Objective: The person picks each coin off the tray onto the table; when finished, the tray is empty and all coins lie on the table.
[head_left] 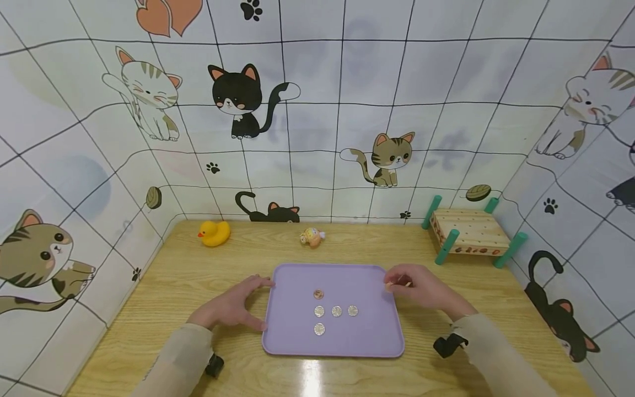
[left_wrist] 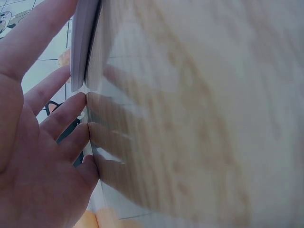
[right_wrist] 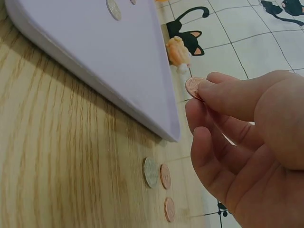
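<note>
A lilac tray (head_left: 367,336) lies on the wooden table with several coins on it. A copper coin (head_left: 318,294) is at the top of a column, above two silver ones, and more silver coins (head_left: 337,311) extend the middle row rightward. My left hand (head_left: 233,303) spreads along the tray's left side, thumb and index finger at its rim. Between thumb and fingertips, my right hand (head_left: 419,286) pinches a copper coin (right_wrist: 194,88) by the tray's upper right corner. In the right wrist view, a silver coin (right_wrist: 150,172) and two copper coins (right_wrist: 165,176) lie on the table below that hand.
A yellow rubber duck (head_left: 215,234) sits at the back left, and a small orange figurine (head_left: 312,237) behind the tray. At the back right stands a wooden rack (head_left: 471,231) with green posts. Cat-patterned cloth walls (head_left: 317,127) bound the table.
</note>
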`<state>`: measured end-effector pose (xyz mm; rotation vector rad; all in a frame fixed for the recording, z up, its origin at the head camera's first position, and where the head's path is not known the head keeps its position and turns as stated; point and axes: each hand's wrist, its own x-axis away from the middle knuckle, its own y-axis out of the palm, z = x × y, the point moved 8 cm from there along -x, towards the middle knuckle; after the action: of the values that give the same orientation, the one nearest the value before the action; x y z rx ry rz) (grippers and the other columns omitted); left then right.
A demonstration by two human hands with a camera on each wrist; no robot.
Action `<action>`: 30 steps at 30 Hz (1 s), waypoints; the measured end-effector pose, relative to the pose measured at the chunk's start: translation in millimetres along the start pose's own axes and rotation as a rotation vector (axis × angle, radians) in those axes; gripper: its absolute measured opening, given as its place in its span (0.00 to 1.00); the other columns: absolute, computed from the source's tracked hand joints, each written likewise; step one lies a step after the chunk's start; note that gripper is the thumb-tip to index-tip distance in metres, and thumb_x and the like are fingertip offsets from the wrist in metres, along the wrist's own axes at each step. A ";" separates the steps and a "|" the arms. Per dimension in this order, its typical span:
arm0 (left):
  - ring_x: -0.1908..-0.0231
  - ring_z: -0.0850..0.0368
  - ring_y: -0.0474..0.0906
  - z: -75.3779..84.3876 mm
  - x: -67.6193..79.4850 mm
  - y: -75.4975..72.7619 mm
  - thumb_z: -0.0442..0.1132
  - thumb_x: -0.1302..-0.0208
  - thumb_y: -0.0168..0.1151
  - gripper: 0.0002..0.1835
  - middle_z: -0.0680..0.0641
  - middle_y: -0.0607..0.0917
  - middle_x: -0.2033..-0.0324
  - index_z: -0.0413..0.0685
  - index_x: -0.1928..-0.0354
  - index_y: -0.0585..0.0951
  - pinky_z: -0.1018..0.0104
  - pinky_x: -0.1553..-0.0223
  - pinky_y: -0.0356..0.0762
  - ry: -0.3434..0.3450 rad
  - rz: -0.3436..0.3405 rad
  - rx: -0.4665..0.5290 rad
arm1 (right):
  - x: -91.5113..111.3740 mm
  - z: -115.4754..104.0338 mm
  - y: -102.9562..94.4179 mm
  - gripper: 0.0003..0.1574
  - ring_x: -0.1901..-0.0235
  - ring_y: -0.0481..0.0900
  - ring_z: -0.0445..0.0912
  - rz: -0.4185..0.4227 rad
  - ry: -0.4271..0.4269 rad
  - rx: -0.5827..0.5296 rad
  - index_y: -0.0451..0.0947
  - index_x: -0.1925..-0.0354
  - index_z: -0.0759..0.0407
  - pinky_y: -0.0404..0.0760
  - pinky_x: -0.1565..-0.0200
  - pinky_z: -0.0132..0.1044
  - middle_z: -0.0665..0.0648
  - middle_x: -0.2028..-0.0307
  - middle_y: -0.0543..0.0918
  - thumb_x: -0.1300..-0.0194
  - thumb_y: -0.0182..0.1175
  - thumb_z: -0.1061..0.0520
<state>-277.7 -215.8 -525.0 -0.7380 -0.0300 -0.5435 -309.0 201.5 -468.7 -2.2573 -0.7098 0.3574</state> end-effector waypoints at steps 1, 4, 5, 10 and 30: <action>0.19 0.30 0.43 -0.1 0.0 0.2 0.54 0.54 0.87 0.53 0.37 0.53 0.18 0.63 0.24 0.70 0.23 0.25 0.41 -0.001 0.000 0.000 | 1.8 1.4 -1.1 0.10 0.64 0.82 0.41 0.006 0.005 0.004 0.85 0.50 0.59 0.85 0.62 0.34 0.49 0.59 0.86 0.25 0.66 0.55; 0.19 0.30 0.43 -0.3 0.0 0.7 0.54 0.54 0.87 0.53 0.37 0.53 0.18 0.63 0.24 0.70 0.23 0.25 0.41 -0.004 0.000 0.000 | 7.8 4.0 -5.1 0.10 0.64 0.82 0.40 0.024 -0.007 0.019 0.85 0.50 0.60 0.85 0.62 0.34 0.49 0.60 0.86 0.25 0.65 0.56; 0.19 0.30 0.43 -0.1 0.0 0.8 0.54 0.54 0.87 0.53 0.38 0.54 0.18 0.63 0.24 0.70 0.23 0.25 0.41 -0.005 0.000 0.001 | 10.0 4.8 -6.5 0.09 0.64 0.82 0.40 0.031 -0.007 0.025 0.85 0.51 0.59 0.84 0.63 0.33 0.49 0.60 0.86 0.25 0.65 0.56; 0.19 0.31 0.44 0.6 -1.1 1.1 0.54 0.53 0.87 0.53 0.39 0.54 0.18 0.62 0.24 0.70 0.24 0.25 0.41 0.004 0.000 -0.008 | 20.2 10.5 -13.4 0.08 0.63 0.81 0.38 0.063 -0.004 0.036 0.86 0.51 0.59 0.84 0.62 0.34 0.50 0.59 0.87 0.25 0.65 0.59; 0.19 0.31 0.46 -1.2 -0.3 1.0 0.53 0.55 0.87 0.53 0.38 0.55 0.18 0.61 0.24 0.71 0.25 0.24 0.44 0.014 0.005 0.008 | 49.4 46.4 -21.4 0.03 0.64 0.76 0.37 0.058 0.092 0.086 0.84 0.58 0.50 0.82 0.63 0.32 0.46 0.66 0.81 0.27 0.67 0.59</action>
<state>-277.7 -215.8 -526.6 -0.7264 -0.0174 -0.5434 -297.9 269.0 -487.7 -2.2010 -0.5714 0.3043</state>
